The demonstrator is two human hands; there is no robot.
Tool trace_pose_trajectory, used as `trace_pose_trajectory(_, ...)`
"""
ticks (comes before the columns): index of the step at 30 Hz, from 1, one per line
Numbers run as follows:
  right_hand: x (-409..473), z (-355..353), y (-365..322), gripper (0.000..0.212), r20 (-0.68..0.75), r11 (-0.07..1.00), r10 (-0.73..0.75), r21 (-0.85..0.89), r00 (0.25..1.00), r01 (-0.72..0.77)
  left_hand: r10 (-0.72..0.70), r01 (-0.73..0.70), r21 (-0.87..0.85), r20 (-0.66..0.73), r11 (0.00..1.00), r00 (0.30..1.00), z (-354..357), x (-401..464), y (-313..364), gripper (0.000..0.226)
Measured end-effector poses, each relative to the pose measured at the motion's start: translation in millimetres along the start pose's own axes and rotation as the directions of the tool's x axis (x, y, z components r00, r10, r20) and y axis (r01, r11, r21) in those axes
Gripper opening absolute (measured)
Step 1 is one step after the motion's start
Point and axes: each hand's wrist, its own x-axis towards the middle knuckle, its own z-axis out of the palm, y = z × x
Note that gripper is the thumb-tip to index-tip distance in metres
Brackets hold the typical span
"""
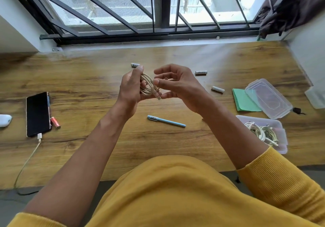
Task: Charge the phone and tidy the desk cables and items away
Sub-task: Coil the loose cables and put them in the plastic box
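while wound into a small loose coil, cream cable (146,86) sits above mid-counter, clamped in left hand (131,88), its plug end pinched by right hand (177,84). coiling nearly finished; stowing not yet done. charging looks settled: phone (37,113), glossy black slab, lies far left on wooden counter (88,86) with a white plug in its bottom port. one tangled white cable already inside translucent plastic box (279,126) at right, clear lid (268,98) beside it over green paper. left loose: three white cylindrical batteries (217,89), pale blue pen (166,121), red battery by phone.
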Motion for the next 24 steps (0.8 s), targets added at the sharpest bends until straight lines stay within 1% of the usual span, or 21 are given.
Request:
trace_pose_trajectory(2,0,-3,3,0.037,0.038,1.000,0.022,-0.001,0.999,-0.022,-0.037,0.037,-0.100,0.005,0.994,0.999,3,-2,2,0.037)
trace_pose_trajectory(5,-2,-5,6,0.030,0.056,0.999,0.009,0.039,0.998,-0.011,-0.104,0.100,-0.262,-0.002,0.960,0.995,4,0,3,0.029)
trace_pose_trajectory(7,-3,-5,8,0.029,0.037,0.999,-0.023,0.040,0.999,0.022,-0.152,0.149,-0.380,0.021,0.913,0.988,2,2,2,0.033)
trace_pose_trajectory(10,-3,-4,7,0.026,-0.027,0.998,-0.063,0.013,0.998,0.063,-0.197,0.207,-0.477,0.071,0.854,0.978,0,0,1,0.043)
trace_pose_trajectory(12,-3,-2,6,0.020,-0.073,0.996,-0.086,-0.017,0.994,0.085,-0.208,0.226,-0.468,0.091,0.854,0.974,1,0,-1,0.045)
trace_pose_trajectory(14,-4,1,4,0.015,-0.099,0.993,-0.113,-0.051,0.989,0.109,-0.215,0.226,-0.442,0.075,0.868,0.974,0,2,-4,0.046)
trace_pose_trajectory(19,-3,12,2,0.011,-0.130,0.985,-0.163,-0.069,0.978,0.155,-0.237,0.198,-0.460,-0.028,0.865,0.971,3,3,-2,0.040)
trace_pose_trajectory(21,-2,16,2,0.005,-0.132,0.987,-0.153,-0.062,0.979,0.146,-0.218,0.171,-0.475,-0.046,0.863,0.975,7,2,1,0.040)
trace_pose_trajectory(24,0,23,1,0.007,-0.126,0.991,-0.128,-0.056,0.984,0.122,-0.164,0.128,-0.482,-0.033,0.867,0.986,11,2,3,0.037)
